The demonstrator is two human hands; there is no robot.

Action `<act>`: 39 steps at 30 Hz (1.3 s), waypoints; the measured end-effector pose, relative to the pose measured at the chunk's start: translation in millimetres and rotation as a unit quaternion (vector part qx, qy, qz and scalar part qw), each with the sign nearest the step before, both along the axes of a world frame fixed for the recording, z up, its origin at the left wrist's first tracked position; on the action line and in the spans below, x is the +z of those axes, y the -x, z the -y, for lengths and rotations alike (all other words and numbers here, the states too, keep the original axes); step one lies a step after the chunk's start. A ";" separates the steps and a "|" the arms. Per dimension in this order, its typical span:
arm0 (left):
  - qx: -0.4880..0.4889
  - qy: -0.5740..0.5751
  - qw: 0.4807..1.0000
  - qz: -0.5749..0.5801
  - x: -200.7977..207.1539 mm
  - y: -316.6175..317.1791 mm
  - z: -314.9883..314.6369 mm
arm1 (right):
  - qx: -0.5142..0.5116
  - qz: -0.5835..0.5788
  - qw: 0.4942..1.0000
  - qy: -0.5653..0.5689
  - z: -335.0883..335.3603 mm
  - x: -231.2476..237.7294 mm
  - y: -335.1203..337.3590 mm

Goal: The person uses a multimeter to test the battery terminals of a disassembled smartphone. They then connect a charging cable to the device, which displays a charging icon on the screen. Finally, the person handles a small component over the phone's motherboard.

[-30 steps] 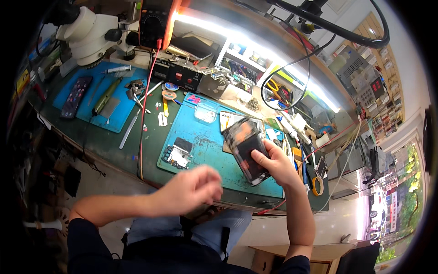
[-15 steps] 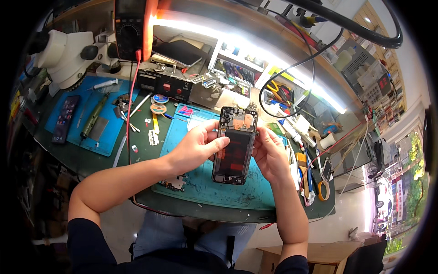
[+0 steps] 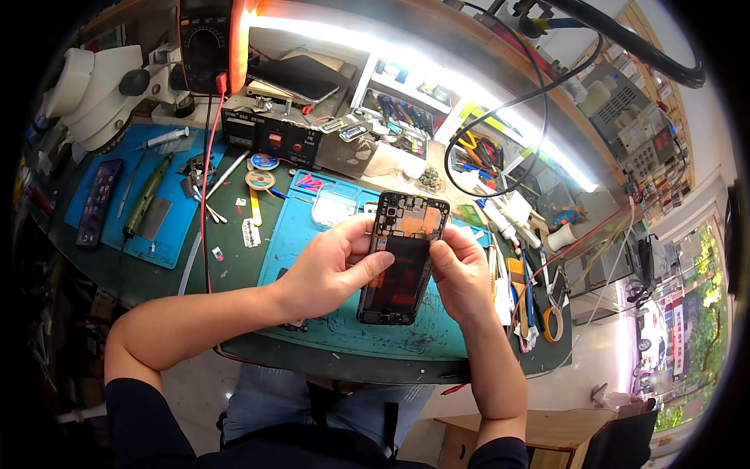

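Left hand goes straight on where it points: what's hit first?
The opened phone, whose left edge it holds; past that, probably the right hand, though depth is unclear.

On your left, 1 white microscope (image 3: 92, 94) stands near 1 blue mat (image 3: 181, 207) bearing 1 lit phone (image 3: 100, 203), 1 green-handled tool (image 3: 148, 195) and 1 syringe (image 3: 166, 138); to your right lies 1 yellow tape roll (image 3: 547, 324).

Held phone (image 3: 408, 266) over mat (image 3: 371, 339); box (image 3: 317, 206) behind-left (on mat); microscope (image 3: 98, 102) far left; tape roll (image 3: 559, 324) right.
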State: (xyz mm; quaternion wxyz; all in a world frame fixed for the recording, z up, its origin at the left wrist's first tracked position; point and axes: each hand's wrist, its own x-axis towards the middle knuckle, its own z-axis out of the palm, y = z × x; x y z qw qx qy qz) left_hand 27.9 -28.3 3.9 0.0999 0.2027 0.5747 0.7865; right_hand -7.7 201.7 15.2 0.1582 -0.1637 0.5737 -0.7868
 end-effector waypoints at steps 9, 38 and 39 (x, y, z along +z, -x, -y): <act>0.017 0.013 0.999 -0.034 -2.4 -3.2 0.2 | -0.059 -0.113 0.990 -0.061 2.5 5.1 -9.6; 0.091 0.059 0.986 -0.130 -4.9 -13.7 -3.6 | -0.155 -0.325 0.911 -0.203 9.7 17.3 -21.9; 0.090 0.057 0.986 -0.126 -4.7 -13.9 -4.2 | -0.155 -0.326 0.911 -0.200 10.1 18.0 -22.3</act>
